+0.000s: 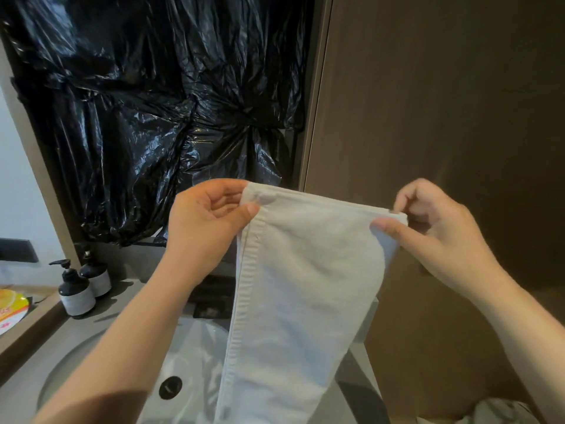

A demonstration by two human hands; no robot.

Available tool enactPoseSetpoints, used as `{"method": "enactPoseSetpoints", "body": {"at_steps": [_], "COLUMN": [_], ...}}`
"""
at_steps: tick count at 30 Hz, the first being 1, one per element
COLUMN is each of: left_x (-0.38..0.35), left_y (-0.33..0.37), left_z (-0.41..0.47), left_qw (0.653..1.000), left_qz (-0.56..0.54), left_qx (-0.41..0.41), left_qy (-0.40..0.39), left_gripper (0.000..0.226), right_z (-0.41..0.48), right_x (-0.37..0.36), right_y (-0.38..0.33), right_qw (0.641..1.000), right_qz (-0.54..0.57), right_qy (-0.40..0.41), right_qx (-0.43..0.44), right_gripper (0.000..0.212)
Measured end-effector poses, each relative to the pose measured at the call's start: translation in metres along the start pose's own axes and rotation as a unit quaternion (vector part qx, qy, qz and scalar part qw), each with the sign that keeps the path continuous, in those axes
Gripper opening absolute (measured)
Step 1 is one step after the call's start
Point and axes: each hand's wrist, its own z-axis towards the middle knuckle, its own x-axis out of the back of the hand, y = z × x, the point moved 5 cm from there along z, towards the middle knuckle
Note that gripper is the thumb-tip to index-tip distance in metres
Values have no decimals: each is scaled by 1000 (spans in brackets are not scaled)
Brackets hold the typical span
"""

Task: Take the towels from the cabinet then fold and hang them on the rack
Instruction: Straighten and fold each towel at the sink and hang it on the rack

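A white towel [299, 289] hangs lengthwise in front of me, folded into a long strip with a stitched hem down its left side. My left hand [208, 221] pinches its upper left corner between thumb and fingers. At the upper right corner, my right hand [434, 228] pinches the fold. The towel's lower end drops out of view over the sink [186, 359]. No rack is visible.
Crumpled black plastic sheeting [159, 105] covers the wall behind the sink. A dark wooden cabinet panel [443, 102] fills the right side. Two pump bottles [76, 289] stand on the counter at left, beside a yellow packet [12, 304]. More white cloth [495, 413] lies at bottom right.
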Motion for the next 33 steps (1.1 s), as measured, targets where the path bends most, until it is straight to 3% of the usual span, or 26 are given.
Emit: {"method": "enactPoseSetpoints", "body": {"at_steps": [4,11,18,23,28,33], "left_x": [-4,-35,-31,-8,8,18], "left_y": [6,25,36,16,-40,-77], "left_z": [7,8,0,-4,-24,-41], "left_qw": [1000,995,991,990,970,962], "left_qz": [-15,2,5,-39,-46,5], "left_qx": [-10,-69,-98,-53,54,95], "left_qy": [-9,-76,-96,-126,-231,-258], "left_gripper": [28,34,32,29,37,37], "right_z": [2,9,16,16,22,26], "right_x": [9,-14,-39,-54,-57,-52], "right_y": [-5,-39,-55,-66,-83,-93], "right_qw": [999,989,985,986,985,985], "right_qz": [-38,-57,-114,-89,-77,-67], "right_qy": [-30,-130,-101,-96,-109,-110], "right_qx": [-18,34,84,104,113,111], "right_gripper": [40,38,47,39,30,28]}}
